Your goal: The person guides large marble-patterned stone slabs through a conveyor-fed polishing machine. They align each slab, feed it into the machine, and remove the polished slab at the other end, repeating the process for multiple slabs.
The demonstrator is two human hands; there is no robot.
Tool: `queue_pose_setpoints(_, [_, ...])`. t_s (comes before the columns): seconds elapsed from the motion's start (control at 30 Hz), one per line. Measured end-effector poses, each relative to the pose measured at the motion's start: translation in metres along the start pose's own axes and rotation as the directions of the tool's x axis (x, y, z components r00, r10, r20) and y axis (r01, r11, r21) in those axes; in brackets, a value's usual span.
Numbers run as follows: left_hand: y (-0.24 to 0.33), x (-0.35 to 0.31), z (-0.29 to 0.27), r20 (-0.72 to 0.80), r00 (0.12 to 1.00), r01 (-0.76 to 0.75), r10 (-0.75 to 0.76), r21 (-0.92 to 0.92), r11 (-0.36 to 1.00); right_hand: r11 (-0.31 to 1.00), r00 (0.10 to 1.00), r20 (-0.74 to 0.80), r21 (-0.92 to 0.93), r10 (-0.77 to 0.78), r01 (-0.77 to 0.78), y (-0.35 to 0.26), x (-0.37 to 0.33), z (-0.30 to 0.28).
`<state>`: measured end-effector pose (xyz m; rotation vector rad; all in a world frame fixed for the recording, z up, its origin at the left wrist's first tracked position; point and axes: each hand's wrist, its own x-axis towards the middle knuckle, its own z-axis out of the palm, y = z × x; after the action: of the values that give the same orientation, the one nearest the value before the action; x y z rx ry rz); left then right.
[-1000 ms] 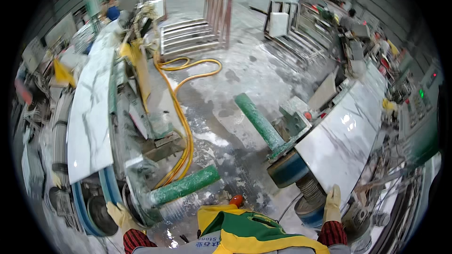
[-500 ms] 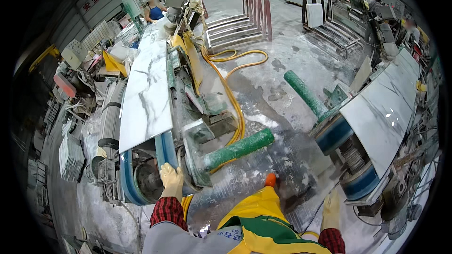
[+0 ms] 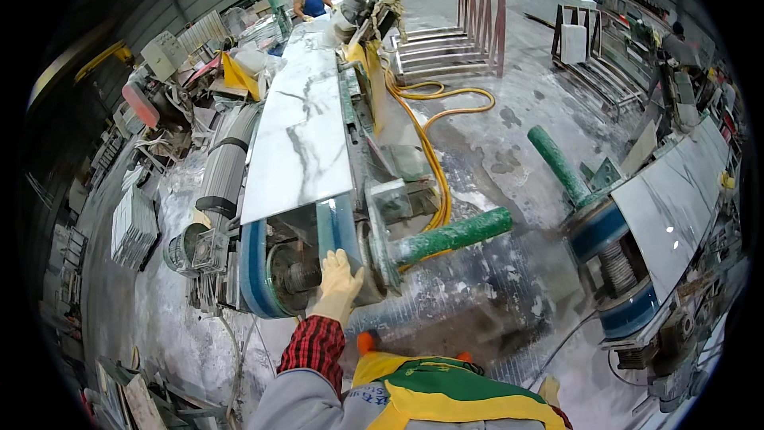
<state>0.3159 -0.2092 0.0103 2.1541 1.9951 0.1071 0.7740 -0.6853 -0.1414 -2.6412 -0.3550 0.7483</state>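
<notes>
My left hand (image 3: 339, 285), in a cream glove, reaches to the near end of a conveyor, its fingers stretched out at the blue belt (image 3: 337, 225). It grips nothing; whether it presses on the belt or hovers just over it, I cannot tell. On the two blue belts lies a long white marble slab (image 3: 298, 139) with grey veins, its near edge a little beyond my fingertips. Low at my right side, my right hand (image 3: 549, 390) shows only as a bit of cream glove beside the apron, with its fingers hidden.
A green roller (image 3: 454, 236) juts out right of the conveyor. Yellow hoses (image 3: 440, 167) run along the floor. A second conveyor at the right bears another marble slab (image 3: 672, 199). Metal racks (image 3: 481, 28) stand farther off. A person in a blue apron (image 3: 313, 5) is at the far end.
My view has swung left, so the conveyors appear farther right. My left hand has stayed by the belt end, its fingers now more stretched out. The right hand has become mostly hidden.
</notes>
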Motion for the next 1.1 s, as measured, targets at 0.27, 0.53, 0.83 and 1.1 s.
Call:
queue_pose_setpoints(0.27, [-0.125,0.015,-0.018,-0.316,0.908,-0.289,0.276,0.005,0.957,0.956,0.956,0.019,-0.030,-0.292,0.292,-0.218,-0.053,0.053])
queue_pose_setpoints(0.53, [-0.297,0.076,-0.056,-0.339,0.936,-0.113,0.100,-0.018,0.993,0.658,0.647,-0.128,-0.078,-0.752,0.749,-0.381,-0.076,0.189])
queue_pose_setpoints(0.83, [-0.330,0.153,-0.057,-0.312,0.937,-0.190,0.156,-0.084,0.978,-0.005,-0.033,-0.188,-0.148,-0.982,0.989,-0.563,-0.206,0.194])
queue_pose_setpoints(1.1, [-0.318,0.174,-0.053,-0.411,0.886,-0.254,0.214,-0.044,0.966,-0.025,-0.028,-0.024,-0.131,-0.999,0.991,-0.658,-0.201,0.226])
